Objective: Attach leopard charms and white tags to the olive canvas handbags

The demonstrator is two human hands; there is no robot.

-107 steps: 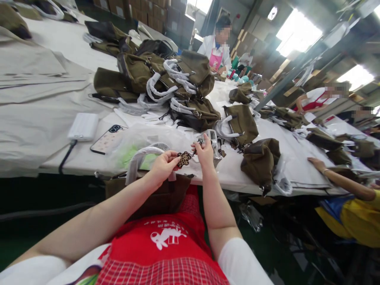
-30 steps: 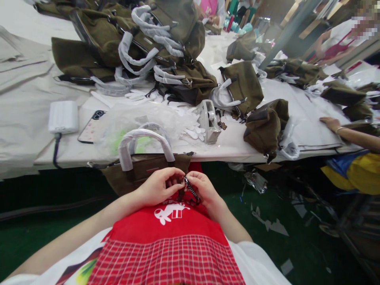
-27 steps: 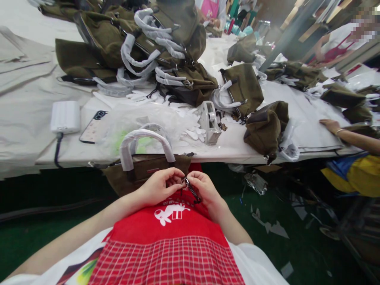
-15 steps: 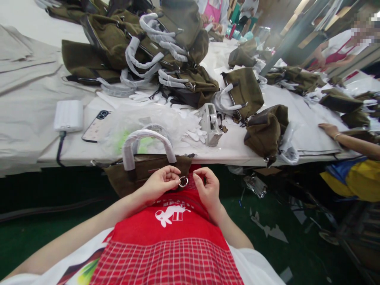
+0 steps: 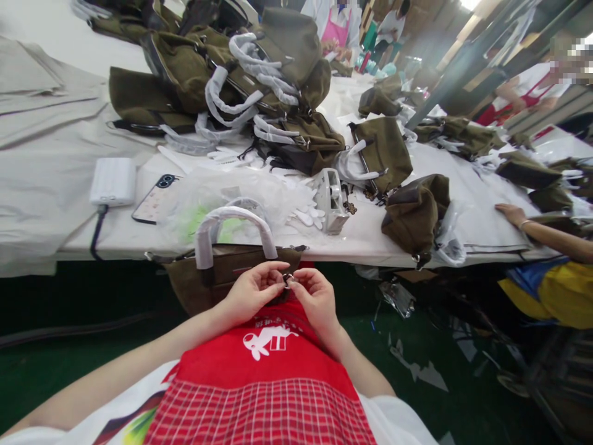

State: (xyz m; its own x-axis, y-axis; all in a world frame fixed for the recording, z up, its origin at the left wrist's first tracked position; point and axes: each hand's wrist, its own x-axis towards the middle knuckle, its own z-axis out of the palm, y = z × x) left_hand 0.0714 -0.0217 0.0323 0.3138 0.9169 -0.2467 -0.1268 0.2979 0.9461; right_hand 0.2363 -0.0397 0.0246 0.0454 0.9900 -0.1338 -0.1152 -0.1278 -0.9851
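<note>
Between both hands, in front of the red apron, is a small metal ring. My left hand pinches the ring from the left, its fingers closed. From the right, my right hand pinches the same ring between thumb and fingertips. Just beyond them an olive bag hangs at the table edge, its wrapped white handle standing up. Fingers partly cover the ring, and what is attached to it is too small to tell.
A white tape dispenser, a phone and a white power bank lie on the table. Olive bags are piled behind. At the right, another person's hand rests on the table.
My right hand has moved left and closed on the ring, which earlier only my left hand held. The view has shifted slightly.
</note>
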